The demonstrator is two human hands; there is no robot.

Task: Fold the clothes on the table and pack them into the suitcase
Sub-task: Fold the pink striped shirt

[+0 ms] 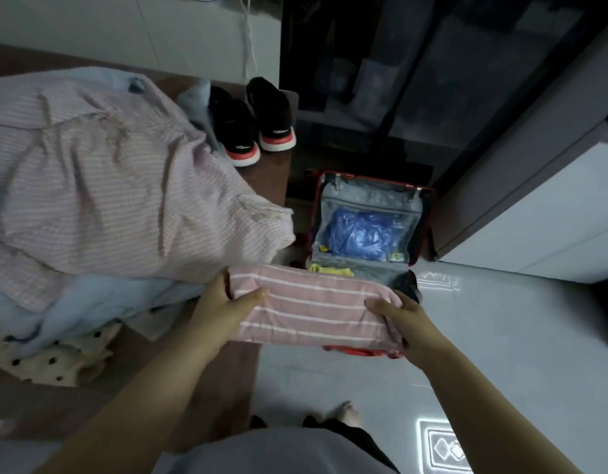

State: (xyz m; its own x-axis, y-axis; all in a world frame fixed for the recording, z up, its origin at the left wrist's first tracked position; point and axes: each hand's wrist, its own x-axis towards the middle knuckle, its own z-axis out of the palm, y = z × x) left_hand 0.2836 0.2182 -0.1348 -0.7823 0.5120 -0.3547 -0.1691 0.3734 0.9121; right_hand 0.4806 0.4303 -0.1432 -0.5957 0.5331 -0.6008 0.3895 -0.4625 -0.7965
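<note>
over suitcase (371, 217) | folded garment (312, 306) long axis left-right | left hand (223, 302), right hand (401, 319) clamped on ends

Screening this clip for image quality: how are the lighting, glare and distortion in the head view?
Head view: dim overall, the cabinet nearly black; bright glare patches on the floor tiles; wide-angle bending at the edges; soft focus throughout, though the folded pink striped garment, both hands' grip on it and the open suitcase stay readable.
</note>
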